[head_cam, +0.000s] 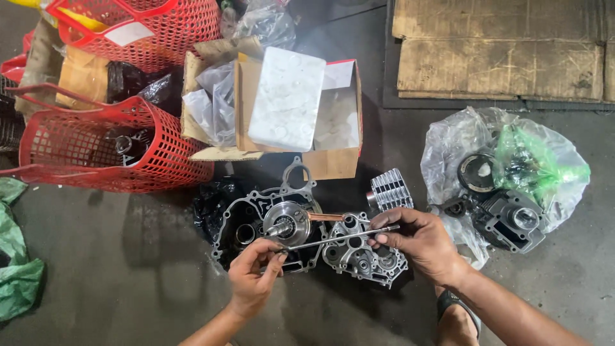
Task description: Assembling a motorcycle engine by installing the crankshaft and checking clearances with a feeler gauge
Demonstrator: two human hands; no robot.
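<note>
We hold a thin steel rod (343, 238) across both hands, low on the floor (128, 269) near its bottom edge. Our left hand (253, 279) pinches the rod's left tip between thumb and fingers; our right hand (419, 242) closes around its right end, near a slightly thicker head. The rod hangs level, just above the open crankcase (256, 227), which lies flat on the floor with a crankshaft (287, 223) standing in it. Touching the crankcase on the right lies the second case half (362, 253), bearings and holes face up, apart from its mate.

So, as we judge it, the engine is well short of being together: the two halves are split, and the rod is in neither of them. A finned cylinder (389, 190) lies just behind our right hand, loose. More parts sit unmounted in a clear bag (448, 154) toward the floor's right edge, among them a dark cover (512, 221) and a green bag (535, 160). An open carton (333, 163) with a white foam block (287, 99) stands behind the crankcase. Red baskets (96, 150) with further parts crowd the top left corner, and flattened cardboard (500, 51) lies at the top right. A green cloth (16, 275) lies at the left edge.
</note>
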